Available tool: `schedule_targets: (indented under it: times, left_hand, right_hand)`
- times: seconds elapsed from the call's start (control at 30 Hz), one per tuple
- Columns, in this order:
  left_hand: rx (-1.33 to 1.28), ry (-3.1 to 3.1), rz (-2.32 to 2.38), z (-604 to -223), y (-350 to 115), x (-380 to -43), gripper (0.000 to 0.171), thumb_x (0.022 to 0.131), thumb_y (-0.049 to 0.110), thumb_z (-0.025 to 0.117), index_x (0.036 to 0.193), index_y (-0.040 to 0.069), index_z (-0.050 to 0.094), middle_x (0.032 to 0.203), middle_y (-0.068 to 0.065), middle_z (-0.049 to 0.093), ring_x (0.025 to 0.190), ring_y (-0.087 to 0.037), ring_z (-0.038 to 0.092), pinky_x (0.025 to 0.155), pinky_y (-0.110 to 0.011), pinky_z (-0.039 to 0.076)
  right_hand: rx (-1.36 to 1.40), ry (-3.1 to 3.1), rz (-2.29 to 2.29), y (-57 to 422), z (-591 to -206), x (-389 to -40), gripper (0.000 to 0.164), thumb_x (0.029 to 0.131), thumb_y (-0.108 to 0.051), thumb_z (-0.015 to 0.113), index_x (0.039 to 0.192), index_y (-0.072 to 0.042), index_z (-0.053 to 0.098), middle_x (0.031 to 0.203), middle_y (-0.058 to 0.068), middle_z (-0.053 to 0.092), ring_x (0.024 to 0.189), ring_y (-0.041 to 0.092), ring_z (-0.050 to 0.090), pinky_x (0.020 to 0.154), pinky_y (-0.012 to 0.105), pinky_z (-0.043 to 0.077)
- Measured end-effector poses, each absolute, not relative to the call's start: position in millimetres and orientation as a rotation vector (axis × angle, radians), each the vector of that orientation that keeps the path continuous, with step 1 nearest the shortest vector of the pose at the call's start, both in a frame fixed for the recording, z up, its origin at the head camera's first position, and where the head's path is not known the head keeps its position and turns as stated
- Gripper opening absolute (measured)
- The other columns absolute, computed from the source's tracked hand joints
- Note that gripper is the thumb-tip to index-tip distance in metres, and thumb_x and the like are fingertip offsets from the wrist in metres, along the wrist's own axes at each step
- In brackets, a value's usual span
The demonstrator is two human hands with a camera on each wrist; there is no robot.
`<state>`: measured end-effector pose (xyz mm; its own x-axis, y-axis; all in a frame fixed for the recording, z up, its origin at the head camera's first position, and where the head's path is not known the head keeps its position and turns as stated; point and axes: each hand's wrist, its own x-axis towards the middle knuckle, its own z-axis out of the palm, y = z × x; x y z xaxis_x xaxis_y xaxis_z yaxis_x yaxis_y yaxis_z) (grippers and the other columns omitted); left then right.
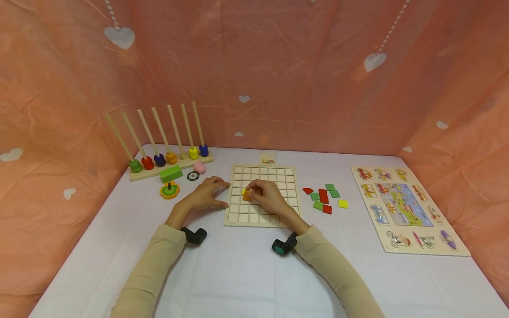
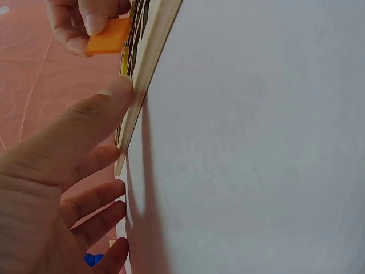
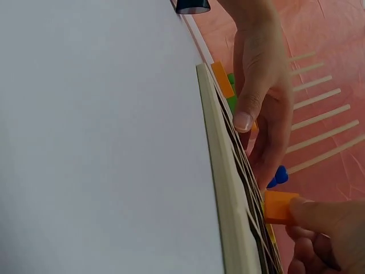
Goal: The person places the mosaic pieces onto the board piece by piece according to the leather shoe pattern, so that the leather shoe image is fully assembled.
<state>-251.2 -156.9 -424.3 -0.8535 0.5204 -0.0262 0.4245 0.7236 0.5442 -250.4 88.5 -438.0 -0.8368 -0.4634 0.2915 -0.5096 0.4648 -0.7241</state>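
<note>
The white tabletop point(image 1: 238, 274) is backed at twelve o'clock by cloth point(image 1: 278, 88); an orange tile point(image 1: 247, 196) is pinched by the right hand point(image 1: 268, 195), the board's point(image 1: 243, 217) nine-o'clock edge touched by the left hand point(image 1: 203, 194), fingers point(image 2: 94, 200) spread.

Seven wooden pegs point(image 1: 161, 129) — one gridded board point(image 1: 254, 218), one orange tile point(image 2: 109, 37).

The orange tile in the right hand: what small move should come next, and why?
Probably set the orange tile down beside the yellow piece: the right hand pinches it close over the wooden board, and the left hand is at the board's edge.
</note>
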Motion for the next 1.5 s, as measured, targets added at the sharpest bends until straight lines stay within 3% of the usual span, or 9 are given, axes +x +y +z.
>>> schedule_targets:
  times: [0.43,0.83,1.27,1.5]
  left_hand:
    - [0.767,2.754,0.794,-424.6,-157.1,-251.7,0.067,0.078,0.032,0.075,0.134,0.006,0.049,0.131,-0.017,0.043,0.122,-0.033,0.037,0.104,-0.051,0.028]
    - [0.762,2.751,0.800,-422.8,-156.1,-249.5,0.067,0.078,0.031,0.075,0.134,0.005,0.049,0.131,-0.017,0.043,0.123,-0.034,0.037,0.104,-0.052,0.028]
    - [0.753,2.741,0.804,-422.9,-156.5,-250.5,0.067,0.078,0.033,0.075,0.134,0.006,0.049,0.132,-0.017,0.042,0.122,-0.034,0.037,0.104,-0.052,0.028]
    - [0.772,2.750,0.820,-425.5,-157.5,-250.6,0.069,0.077,0.036,0.075,0.134,0.006,0.050,0.131,-0.017,0.043,0.120,-0.033,0.038,0.103,-0.052,0.029]
  right_hand:
    - [0.859,-2.637,1.186,82.3,-441.7,-246.4,0.007,0.084,-0.015,0.070,0.087,-0.008,0.070,0.071,-0.003,0.059,0.059,0.007,0.047,0.054,0.020,0.040]
    - [0.957,-2.696,1.052,84.4,-439.2,-243.1,0.010,0.082,-0.020,0.073,0.088,-0.013,0.074,0.085,-0.004,0.064,0.069,0.008,0.049,0.060,0.021,0.041]
    - [1.084,-2.674,1.070,94.0,-434.5,-244.8,0.013,0.084,-0.016,0.070,0.095,-0.010,0.072,0.095,0.001,0.062,0.081,0.011,0.055,0.068,0.023,0.046]
    - [1.086,-2.587,1.118,125.1,-419.2,-251.0,0.019,0.084,-0.009,0.069,0.101,-0.001,0.069,0.096,0.011,0.063,0.072,0.016,0.053,0.061,0.024,0.045]
